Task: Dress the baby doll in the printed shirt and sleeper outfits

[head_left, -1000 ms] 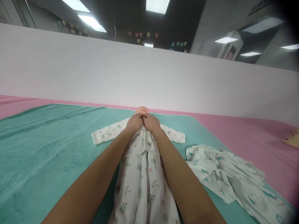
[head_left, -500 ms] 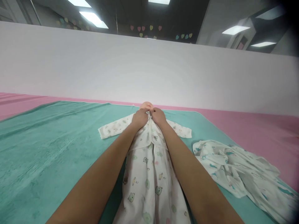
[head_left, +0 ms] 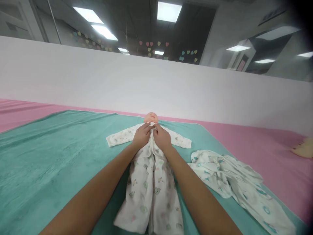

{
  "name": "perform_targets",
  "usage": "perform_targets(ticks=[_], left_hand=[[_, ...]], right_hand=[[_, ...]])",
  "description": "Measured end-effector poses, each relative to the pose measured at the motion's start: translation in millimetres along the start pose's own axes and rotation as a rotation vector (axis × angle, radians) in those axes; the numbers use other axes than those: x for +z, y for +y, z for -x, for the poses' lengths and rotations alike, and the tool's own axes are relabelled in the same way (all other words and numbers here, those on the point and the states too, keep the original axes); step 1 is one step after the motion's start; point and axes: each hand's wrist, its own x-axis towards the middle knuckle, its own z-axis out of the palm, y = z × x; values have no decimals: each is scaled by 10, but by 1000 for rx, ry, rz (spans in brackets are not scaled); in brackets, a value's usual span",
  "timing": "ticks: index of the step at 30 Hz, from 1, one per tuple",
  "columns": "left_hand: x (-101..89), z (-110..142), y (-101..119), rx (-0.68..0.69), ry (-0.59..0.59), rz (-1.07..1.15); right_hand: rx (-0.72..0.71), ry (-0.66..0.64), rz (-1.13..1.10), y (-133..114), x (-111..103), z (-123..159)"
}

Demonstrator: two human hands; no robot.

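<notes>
A baby doll lies on its back with its pink head (head_left: 151, 117) showing above the collar. It wears a white sleepsuit (head_left: 150, 192) with a small bear print, arms spread and legs toward me. My left hand (head_left: 141, 135) and my right hand (head_left: 162, 137) sit side by side at the top of the sleepsuit, fingers pinching the edges of its front opening just below the doll's chin. The doll's body is hidden under the cloth.
A teal towel (head_left: 49, 163) lies under the doll on a pink mat (head_left: 264, 153). A crumpled white printed garment (head_left: 227, 174) lies to the right of the doll. A beige object (head_left: 302, 147) sits at the right edge, before a white partition (head_left: 146, 88).
My hands have shifted slightly down from the doll's chin, so more of its head shows. The view has tilted, bringing the sleepsuit's leg ends into sight.
</notes>
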Motion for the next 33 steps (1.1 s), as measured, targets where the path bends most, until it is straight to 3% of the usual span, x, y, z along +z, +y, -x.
perform_targets(ticks=[6,10,13,21,27,33], left_hand=[[-39,446,30,32,-18,13],[-78,600,59,0,-59,61],[-100,601,69,-10,-81,71],[-177,540,131,40,-111,64],[-245,540,196,52,-141,63],[-192,523,138,43,-113,60]], right_hand=[[68,-12,-74,-41,-49,268],[106,64,-2,-130,-53,363],[114,89,91,-181,-50,392],[120,-57,168,-137,-50,219],[105,-8,178,-80,-35,201],[98,-12,169,-21,-33,218]])
